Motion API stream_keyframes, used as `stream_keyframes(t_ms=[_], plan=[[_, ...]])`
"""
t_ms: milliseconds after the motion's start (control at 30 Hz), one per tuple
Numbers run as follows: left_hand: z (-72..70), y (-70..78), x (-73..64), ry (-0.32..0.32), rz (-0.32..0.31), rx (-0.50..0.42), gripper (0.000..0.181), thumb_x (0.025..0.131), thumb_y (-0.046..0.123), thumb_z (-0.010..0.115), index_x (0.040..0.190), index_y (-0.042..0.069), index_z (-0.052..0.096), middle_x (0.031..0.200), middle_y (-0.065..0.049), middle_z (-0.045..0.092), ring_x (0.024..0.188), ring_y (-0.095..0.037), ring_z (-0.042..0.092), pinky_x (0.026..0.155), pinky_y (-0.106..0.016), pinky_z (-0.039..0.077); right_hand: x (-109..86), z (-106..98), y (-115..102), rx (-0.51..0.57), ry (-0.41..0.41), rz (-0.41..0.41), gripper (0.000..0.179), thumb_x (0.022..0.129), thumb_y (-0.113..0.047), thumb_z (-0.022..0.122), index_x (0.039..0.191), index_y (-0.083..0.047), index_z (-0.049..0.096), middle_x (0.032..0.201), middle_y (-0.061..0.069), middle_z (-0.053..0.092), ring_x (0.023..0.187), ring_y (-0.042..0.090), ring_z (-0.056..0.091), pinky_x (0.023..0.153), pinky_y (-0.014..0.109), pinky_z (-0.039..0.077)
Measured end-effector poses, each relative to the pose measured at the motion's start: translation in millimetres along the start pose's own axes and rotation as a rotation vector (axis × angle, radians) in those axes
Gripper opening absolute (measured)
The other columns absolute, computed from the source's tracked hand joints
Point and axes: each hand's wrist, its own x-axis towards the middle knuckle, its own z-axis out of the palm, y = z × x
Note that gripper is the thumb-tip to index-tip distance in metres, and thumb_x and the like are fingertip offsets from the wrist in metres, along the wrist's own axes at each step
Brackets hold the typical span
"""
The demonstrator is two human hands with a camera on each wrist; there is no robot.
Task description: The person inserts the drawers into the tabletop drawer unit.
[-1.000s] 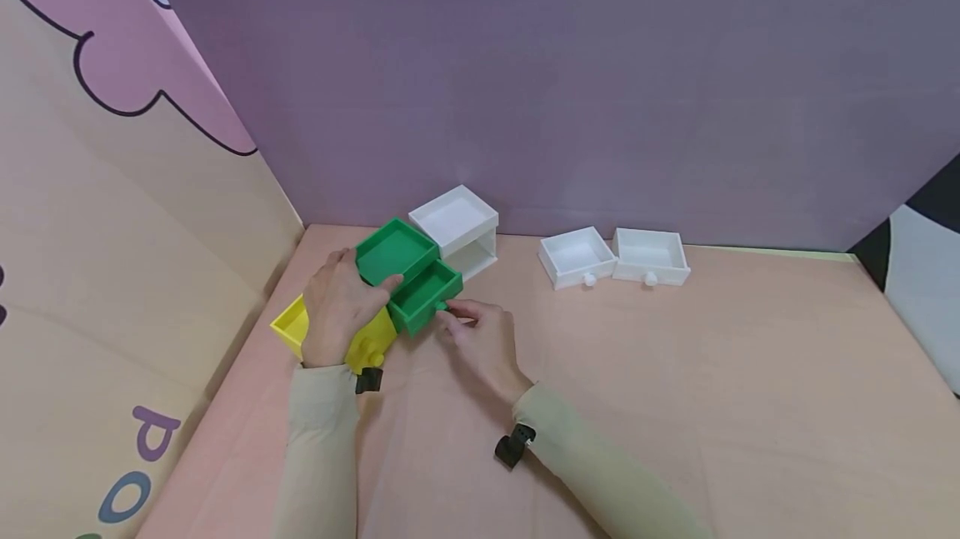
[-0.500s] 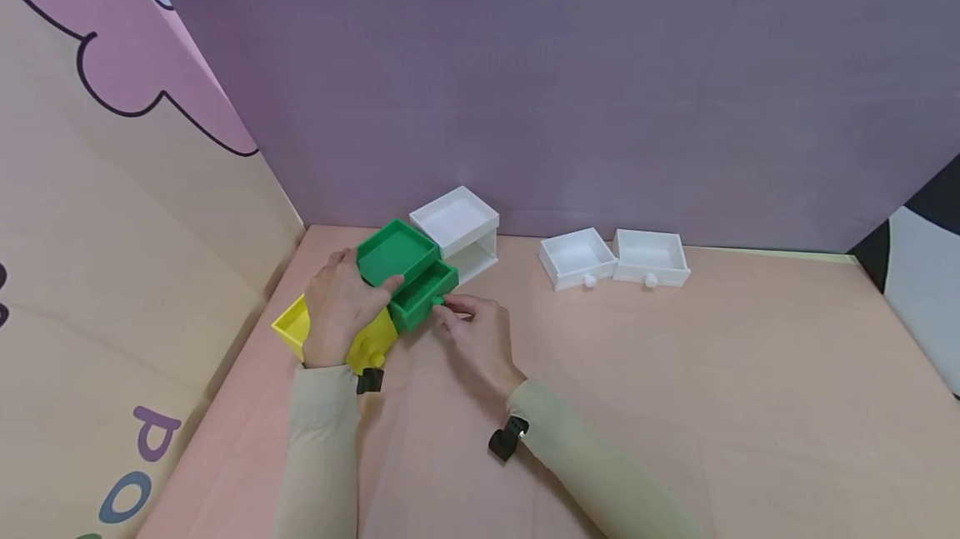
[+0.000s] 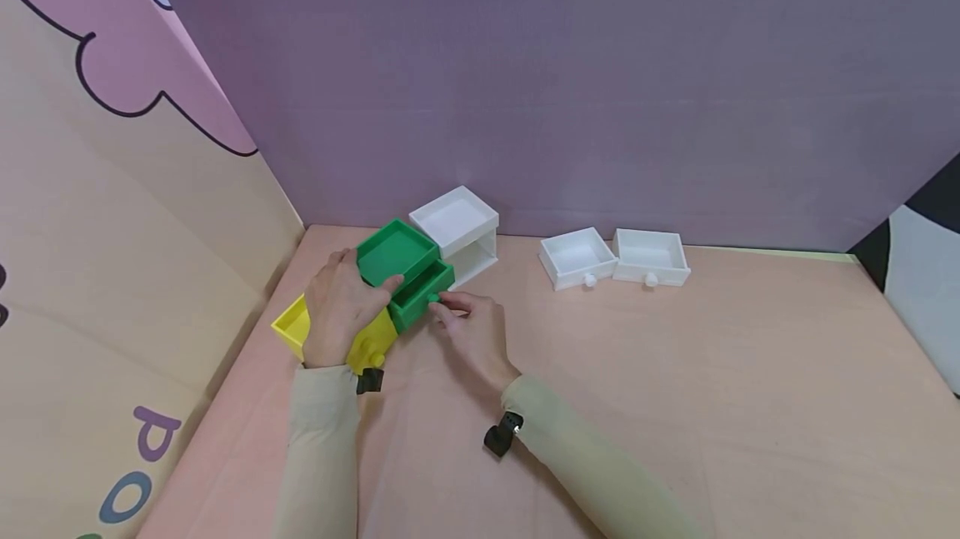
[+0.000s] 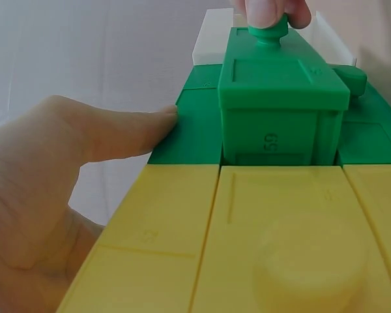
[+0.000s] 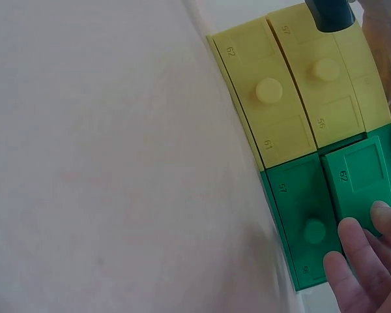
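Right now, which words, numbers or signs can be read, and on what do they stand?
"59": pulled-out green drawer
"62": lower yellow drawer
"61": same drawer
"57": upper yellow drawer
"57": lower green drawer
"o", blue: left wall
"d" or "p", purple: same wall
Other marks: too small, blurred or cut off.

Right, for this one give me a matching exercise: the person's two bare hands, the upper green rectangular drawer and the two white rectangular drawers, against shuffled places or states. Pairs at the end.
Column one
1. Left hand, bare
2. Right hand, bare
3. Upper green rectangular drawer
4. Two white rectangular drawers

Column two
A. Partly out of the green box-shaped cabinet
B. Side by side, outside any cabinet
C. Thumb touching the green cabinet
D. Pinching a round green knob

Right pairs: 1-C, 2-D, 3-A, 4-B
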Motion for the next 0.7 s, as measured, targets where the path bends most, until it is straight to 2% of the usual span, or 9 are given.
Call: stream_keyframes(t_ms=[433,700], plan=[[-1.2,0.0,0.4,-0.007,-0.006,-0.004,0.089,0.094,0.058,0.068,0.152,-0.007,0.050,0.154,-0.028,0.054,0.131,-0.048,0.059,0.107,-0.061,0.051,5.5,5.4,-1.6,-0.005,-0.016,-0.016,0.021,0.093,-0.009,0.083,0.111,0.001,0.083,0.101,0.018,0.082,0.079,0.035,0.081,0.065,0.022,0.062],[-1.3,0.9,-0.1,-0.009,-0.005,0.007,0.090,0.094,0.059,0.067,0.152,-0.008,0.050,0.153,-0.028,0.055,0.130,-0.048,0.060,0.106,-0.061,0.052,10.2,10.2,-2.1,-0.019,-0.026,0.024,0.021,0.093,-0.011,0.083,0.112,-0.001,0.083,0.099,0.016,0.082,0.079,0.033,0.081,0.066,0.022,0.062]])
